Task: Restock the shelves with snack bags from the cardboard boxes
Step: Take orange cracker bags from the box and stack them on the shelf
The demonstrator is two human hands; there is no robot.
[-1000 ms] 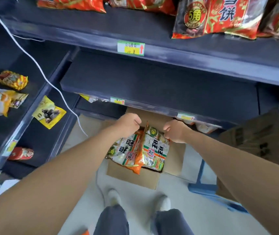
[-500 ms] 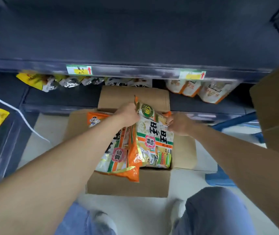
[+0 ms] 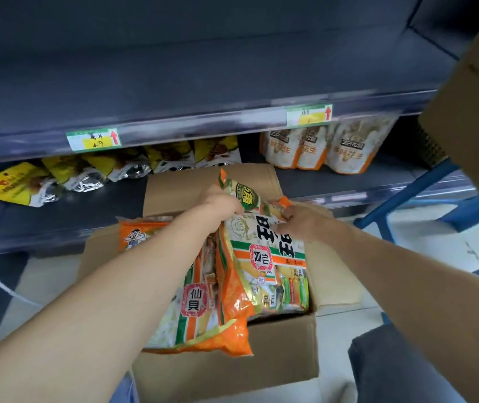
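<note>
Here, both hands — left hand (image 3: 221, 202), right hand (image 3: 302, 221) — grip the upright snack bag (image 3: 264, 257).

Open cardboard box (image 3: 226, 370) on pale floor (image 3: 52, 289); yellow bags (image 3: 23, 184) and white-orange pouches (image 3: 313, 149) on lower shelf (image 3: 58, 222)
</note>
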